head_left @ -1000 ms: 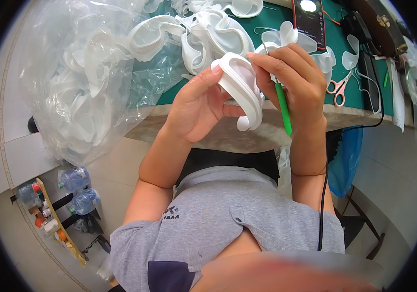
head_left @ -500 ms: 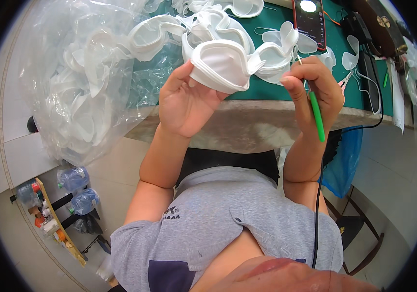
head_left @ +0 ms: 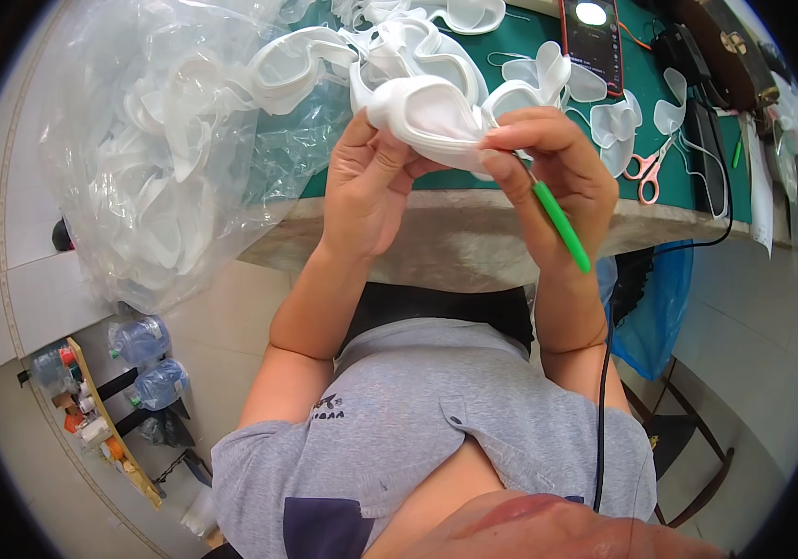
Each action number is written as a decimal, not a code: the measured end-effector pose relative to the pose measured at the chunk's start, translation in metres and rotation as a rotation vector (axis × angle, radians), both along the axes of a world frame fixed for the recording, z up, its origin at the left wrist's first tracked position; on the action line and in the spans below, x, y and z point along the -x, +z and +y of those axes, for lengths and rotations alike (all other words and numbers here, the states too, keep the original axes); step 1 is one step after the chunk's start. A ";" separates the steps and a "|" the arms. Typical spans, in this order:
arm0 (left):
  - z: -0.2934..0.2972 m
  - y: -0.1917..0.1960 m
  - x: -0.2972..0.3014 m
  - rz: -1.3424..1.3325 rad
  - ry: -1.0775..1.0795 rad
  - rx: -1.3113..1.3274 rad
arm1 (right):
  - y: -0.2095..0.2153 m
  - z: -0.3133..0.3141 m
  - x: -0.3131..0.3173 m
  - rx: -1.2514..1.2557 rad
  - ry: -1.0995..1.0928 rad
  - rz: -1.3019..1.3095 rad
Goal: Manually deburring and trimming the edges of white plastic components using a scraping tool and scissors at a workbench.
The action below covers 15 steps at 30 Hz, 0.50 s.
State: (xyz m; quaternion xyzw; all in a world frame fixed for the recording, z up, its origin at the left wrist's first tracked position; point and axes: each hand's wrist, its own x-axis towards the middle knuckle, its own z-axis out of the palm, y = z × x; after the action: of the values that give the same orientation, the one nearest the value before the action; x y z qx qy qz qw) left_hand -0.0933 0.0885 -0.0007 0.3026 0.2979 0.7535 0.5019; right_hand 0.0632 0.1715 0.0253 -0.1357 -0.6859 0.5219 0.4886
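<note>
The held white frame (head_left: 429, 121) partly hides white pieces (head_left: 443, 65); scissors (head_left: 651, 164) lie right.

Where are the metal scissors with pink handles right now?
In the head view, the scissors lie on the green tabletop, just right of the right hand, below and rightward of the red-edged black phone.

Grey short-sleeved shirt (head_left: 492, 396) with navy patch (head_left: 326, 529), black lower garment (head_left: 436, 306)
</note>
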 end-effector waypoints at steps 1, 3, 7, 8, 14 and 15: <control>0.000 0.001 -0.002 0.031 0.041 0.045 | 0.000 0.002 0.003 -0.098 0.012 -0.047; -0.002 -0.001 -0.005 0.042 0.050 0.061 | -0.002 -0.001 0.007 -0.172 0.012 -0.030; -0.004 -0.002 -0.007 0.066 0.079 0.053 | -0.013 -0.010 0.010 0.122 0.043 0.018; -0.005 -0.003 -0.008 0.065 0.079 0.053 | -0.014 -0.010 0.010 0.067 0.053 0.035; -0.005 -0.004 -0.008 0.143 0.132 -0.025 | -0.013 -0.008 0.008 -0.113 0.000 0.077; -0.005 -0.003 -0.008 0.169 0.140 -0.027 | -0.013 -0.008 0.008 -0.113 -0.001 0.076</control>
State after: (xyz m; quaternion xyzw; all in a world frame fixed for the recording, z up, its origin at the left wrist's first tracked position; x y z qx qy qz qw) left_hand -0.0849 0.0834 -0.0038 0.3504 0.3494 0.7625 0.4167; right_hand 0.0553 0.1639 0.0123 -0.0880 -0.6951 0.4869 0.5215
